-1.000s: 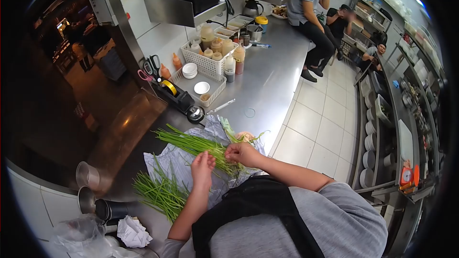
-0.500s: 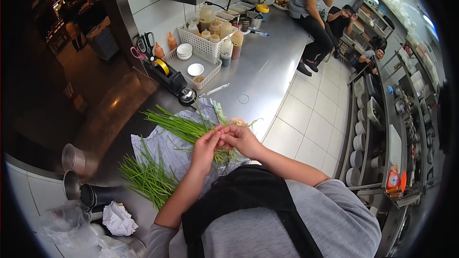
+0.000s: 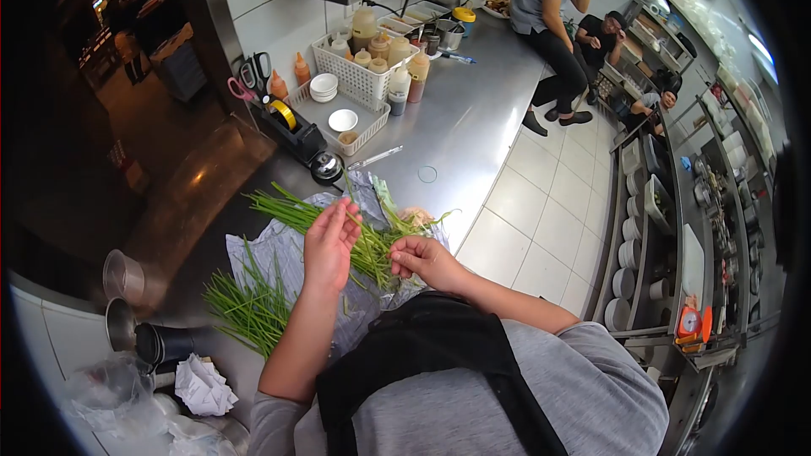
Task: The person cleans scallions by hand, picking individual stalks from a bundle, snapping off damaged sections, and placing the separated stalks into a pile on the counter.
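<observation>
A bunch of long green chives lies across a crumpled grey cloth on the steel counter. Over the middle of this bunch is my left hand, raised, with thumb and fingers pinched around a thin chive stalk. My right hand is lower and to the right, by the root ends of the bunch. Its thumb and fingertips are pressed together; whatever is between them is too small to make out. A second pile of chives rests at the cloth's left edge, beside my left forearm.
Beyond the cloth are a call bell, a tape dispenser and a white basket of sauce bottles. Crumpled paper and a plastic bag lie lower left. One person sits on the counter's far end; others are behind.
My hands were together over the bunch and have come apart. The left has moved up and left, the right slightly down. The seated person's feet have shifted.
</observation>
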`<state>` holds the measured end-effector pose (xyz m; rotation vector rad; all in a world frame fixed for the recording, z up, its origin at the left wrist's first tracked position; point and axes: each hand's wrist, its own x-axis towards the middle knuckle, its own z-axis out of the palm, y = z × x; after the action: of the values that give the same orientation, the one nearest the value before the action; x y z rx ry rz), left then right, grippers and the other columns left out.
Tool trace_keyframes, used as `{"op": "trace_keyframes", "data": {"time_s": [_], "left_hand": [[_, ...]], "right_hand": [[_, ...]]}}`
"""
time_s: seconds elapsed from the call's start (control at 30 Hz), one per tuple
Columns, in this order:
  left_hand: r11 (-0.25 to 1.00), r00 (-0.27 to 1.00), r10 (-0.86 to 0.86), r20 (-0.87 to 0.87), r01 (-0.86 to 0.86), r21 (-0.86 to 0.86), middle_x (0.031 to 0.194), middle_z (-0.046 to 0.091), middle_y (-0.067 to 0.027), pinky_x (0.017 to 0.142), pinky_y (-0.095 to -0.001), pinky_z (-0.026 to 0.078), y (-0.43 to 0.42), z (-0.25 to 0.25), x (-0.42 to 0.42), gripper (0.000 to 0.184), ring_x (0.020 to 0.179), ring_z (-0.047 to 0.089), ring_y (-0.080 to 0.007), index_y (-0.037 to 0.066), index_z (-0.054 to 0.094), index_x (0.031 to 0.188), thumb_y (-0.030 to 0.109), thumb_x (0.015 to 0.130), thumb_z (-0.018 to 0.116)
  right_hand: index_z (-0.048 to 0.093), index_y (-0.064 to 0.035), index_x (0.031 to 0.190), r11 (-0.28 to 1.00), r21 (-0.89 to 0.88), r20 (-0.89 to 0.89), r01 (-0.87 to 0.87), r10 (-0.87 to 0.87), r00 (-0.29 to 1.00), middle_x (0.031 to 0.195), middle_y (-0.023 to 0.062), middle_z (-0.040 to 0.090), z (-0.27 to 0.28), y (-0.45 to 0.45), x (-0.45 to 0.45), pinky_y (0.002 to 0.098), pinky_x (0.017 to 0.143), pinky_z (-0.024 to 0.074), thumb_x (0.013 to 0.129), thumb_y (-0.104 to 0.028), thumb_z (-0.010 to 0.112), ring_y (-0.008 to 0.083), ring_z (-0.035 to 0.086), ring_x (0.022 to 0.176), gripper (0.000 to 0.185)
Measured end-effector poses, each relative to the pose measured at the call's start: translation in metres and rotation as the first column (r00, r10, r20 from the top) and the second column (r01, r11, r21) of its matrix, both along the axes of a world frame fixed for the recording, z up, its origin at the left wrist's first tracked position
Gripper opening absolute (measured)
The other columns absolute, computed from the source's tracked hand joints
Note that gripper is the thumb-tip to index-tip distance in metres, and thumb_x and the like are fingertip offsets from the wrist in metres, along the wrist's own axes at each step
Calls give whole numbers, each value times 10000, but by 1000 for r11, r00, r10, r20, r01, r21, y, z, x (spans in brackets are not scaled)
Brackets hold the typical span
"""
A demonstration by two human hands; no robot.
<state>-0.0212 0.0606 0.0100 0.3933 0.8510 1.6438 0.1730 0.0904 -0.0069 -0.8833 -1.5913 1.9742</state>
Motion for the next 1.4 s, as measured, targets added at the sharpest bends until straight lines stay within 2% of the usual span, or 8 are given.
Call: {"op": "trace_keyframes", "data": {"time_s": [0.63, 0.7, 0.73, 0.8, 0.9, 0.97, 1.23, 1.4], "left_hand": [[991, 996, 16, -93, -3, 137, 991, 641, -27, 739, -231, 473, 28, 36, -10, 235, 843, 596, -99, 56, 609, 1131, 188, 938, 579], [997, 953, 53, -298, -36, 62, 986, 641, -21, 703, -237, 483, 34, 35, -6, 199, 814, 594, -89, 44, 637, 1078, 174, 938, 578], [995, 846, 78, -528, -33, 93, 933, 643, -37, 676, -254, 488, 39, 32, -1, 159, 780, 602, -120, 47, 667, 1021, 138, 904, 610], [959, 276, 236, -932, 91, 270, 899, 636, -76, 698, -298, 494, 38, 18, 5, 180, 776, 617, -202, 77, 680, 1011, 78, 835, 642], [882, -211, -32, -977, 454, -127, 974, 619, -94, 785, -370, 484, 23, -22, 22, 203, 891, 607, -278, 91, 681, 1008, 128, 832, 586], [918, -372, 230, -899, 389, 74, 961, 624, -75, 761, -365, 493, 10, -34, 28, 202, 883, 608, -263, 99, 671, 1009, 139, 827, 595], [984, -427, -171, -888, -25, -177, 881, 627, -102, 664, -406, 499, -5, -65, 7, 249, 788, 619, -314, 55, 593, 841, 268, 765, 697], [942, -294, -335, -895, -77, -327, 857, 634, -136, 659, -415, 518, -8, -77, 4, 289, 769, 639, -330, 53, 583, 844, 302, 761, 704]], "right_hand": [[568, -38, 1051, 999, -9, 13, -37, 38, 999, 815, 15, 632, 10, -2, 35, 210, 689, 451, 965, -136, 519, 63, 557, 731, 139], [564, -42, 1057, 996, 42, 51, -83, 81, 995, 826, 18, 638, 9, -8, 36, 211, 694, 450, 966, -135, 514, 57, 562, 744, 139], [563, -33, 1043, 994, 83, 67, -72, 67, 996, 823, 15, 635, 7, -11, 37, 213, 688, 456, 960, -120, 520, 53, 573, 751, 127], [562, -25, 1032, 988, 152, 72, 6, -17, 997, 814, 12, 630, 13, -18, 39, 213, 683, 458, 955, -109, 526, 53, 579, 756, 120], [567, -6, 986, 959, 256, 84, 125, -150, 985, 772, 2, 616, 13, -19, 42, 211, 652, 466, 940, -94, 550, 52, 593, 742, 102], [578, -7, 962, 944, 272, 129, 186, -228, 965, 747, 0, 611, -4, -11, 48, 213, 622, 467, 934, -110, 565, 51, 587, 702, 108], [584, -36, 953, 828, 530, 254, 184, -362, 897, 611, 11, 556, -12, 12, 37, 246, 534, 429, 889, -154, 625, 63, 518, 560, 141], [591, -84, 999, 667, 744, 306, 48, -403, 863, 741, 112, 635, -23, 19, 19, 398, 589, 483, 848, -173, 630, 294, 620, 653, 179]]}}
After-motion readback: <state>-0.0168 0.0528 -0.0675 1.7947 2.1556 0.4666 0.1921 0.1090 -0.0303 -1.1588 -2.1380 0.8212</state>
